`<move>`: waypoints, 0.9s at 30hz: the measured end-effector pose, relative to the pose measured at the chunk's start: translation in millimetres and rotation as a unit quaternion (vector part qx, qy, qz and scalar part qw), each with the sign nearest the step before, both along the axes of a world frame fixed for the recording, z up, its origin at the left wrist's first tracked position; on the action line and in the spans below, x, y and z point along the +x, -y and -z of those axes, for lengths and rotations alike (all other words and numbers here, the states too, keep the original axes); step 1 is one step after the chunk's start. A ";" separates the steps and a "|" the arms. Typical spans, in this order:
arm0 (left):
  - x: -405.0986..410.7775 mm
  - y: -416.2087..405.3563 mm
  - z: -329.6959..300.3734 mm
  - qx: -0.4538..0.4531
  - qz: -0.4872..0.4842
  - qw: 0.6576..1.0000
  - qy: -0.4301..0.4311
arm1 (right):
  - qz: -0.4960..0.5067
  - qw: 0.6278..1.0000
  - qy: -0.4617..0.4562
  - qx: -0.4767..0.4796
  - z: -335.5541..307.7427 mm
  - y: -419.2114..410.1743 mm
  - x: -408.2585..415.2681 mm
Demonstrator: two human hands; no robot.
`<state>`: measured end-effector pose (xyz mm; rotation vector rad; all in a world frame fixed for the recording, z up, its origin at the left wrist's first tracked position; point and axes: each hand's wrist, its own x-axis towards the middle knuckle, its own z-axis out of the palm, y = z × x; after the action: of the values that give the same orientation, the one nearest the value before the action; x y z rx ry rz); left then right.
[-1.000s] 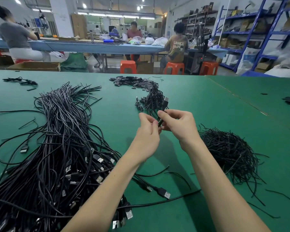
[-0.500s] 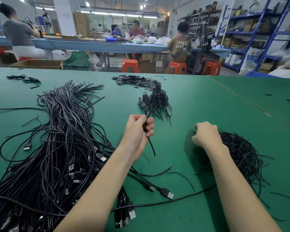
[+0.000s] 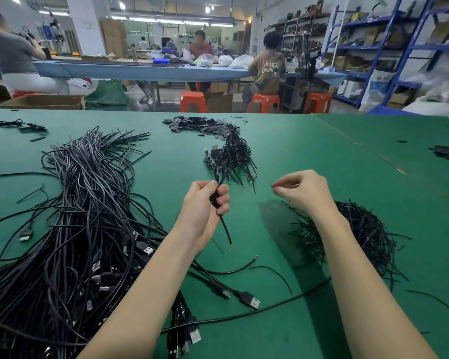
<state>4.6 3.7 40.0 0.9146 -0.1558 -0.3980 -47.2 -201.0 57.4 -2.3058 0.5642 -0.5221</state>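
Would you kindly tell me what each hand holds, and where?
Left hand grips a short black cable partway along, its stripped end hanging below. Right hand pinches something thin, too small to identify.

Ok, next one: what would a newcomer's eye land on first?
A sprawling tangle of black USB cables covers the left of the green table. At centre the left hand grips a short black cable, and the right hand pinches a thin strand by a heap of black offcuts.

Item (image 3: 272, 186) in right hand (image 3: 302, 194) too small.
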 end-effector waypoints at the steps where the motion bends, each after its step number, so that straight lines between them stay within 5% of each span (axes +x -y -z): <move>1: 0.5 0.1 0.0 -0.002 -0.001 1.000 0.000 | -0.029 0.998 0.039 0.039 -8.7 -6.0 -1.3; 4: 2.1 1.7 0.1 -0.001 -0.006 1.000 0.005 | -0.159 0.948 0.156 0.225 -30.8 -30.5 -4.8; 6: 2.3 3.5 0.4 0.006 -0.012 1.000 0.010 | -0.210 0.920 0.209 0.256 -37.6 -48.5 -2.9; 17: -2.2 8.4 -0.1 0.060 -0.039 0.996 0.045 | -0.236 0.955 0.179 -0.016 -20.7 -77.8 6.7; 27: -3.7 11.2 0.1 0.143 -0.053 0.982 0.112 | -0.239 0.954 0.177 -0.040 -22.5 -74.3 4.9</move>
<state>0.9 -7.5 39.9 1.2464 -0.2587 -0.2195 -42.3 -126.7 79.9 -2.2408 -0.1904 -0.7015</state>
